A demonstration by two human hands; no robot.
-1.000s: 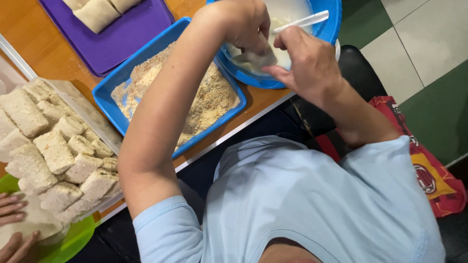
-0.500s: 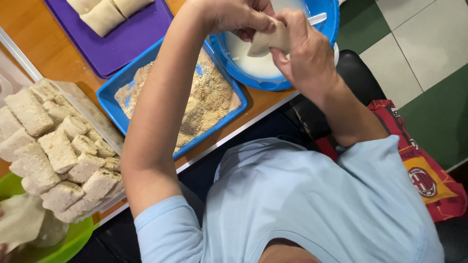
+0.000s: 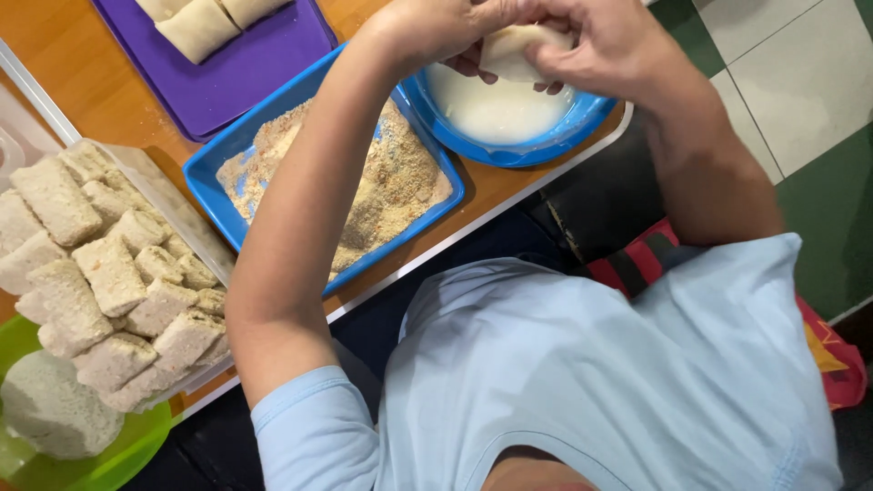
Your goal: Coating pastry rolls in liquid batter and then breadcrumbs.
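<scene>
- Left hand (image 3: 436,23): at the top edge of the view, fingers curled around the near end of a folded pastry roll (image 3: 523,50). The grip is closed on the roll.
- Right hand (image 3: 618,41): fingers wrapped over the far end and top of the same roll, clamped on it. Both hands meet on this one item.
- Folded pastry roll: pale cream, smooth, uncoated surface, soft rounded edge. Only the middle part shows between the fingers; the ends are covered. It is held in the air directly above the round blue bowl (image 3: 555,136), apart from the liquid.
- Round blue bowl: stands at the table edge and holds a thin white batter (image 3: 496,109). The surface appears level.
- Blue rectangular tray (image 3: 214,173): just beside the bowl, filled with tan breadcrumbs (image 3: 400,177) in an uneven heap. The left forearm crosses over it.
- Purple tray (image 3: 245,73): further back, carrying pale uncoated rolls (image 3: 195,27) of the same colour as the held one.
- Clear container (image 3: 182,214): on the left, stacked with crumb-coated rolls (image 3: 109,273), rough and beige-grey.
- Green plate (image 3: 118,459): lower left corner, bearing a crumb-coated piece (image 3: 50,409).
- Wooden table (image 3: 55,55): orange-brown, carries all the trays and the bowl.
- The person wears a light blue shirt (image 3: 591,382).
</scene>
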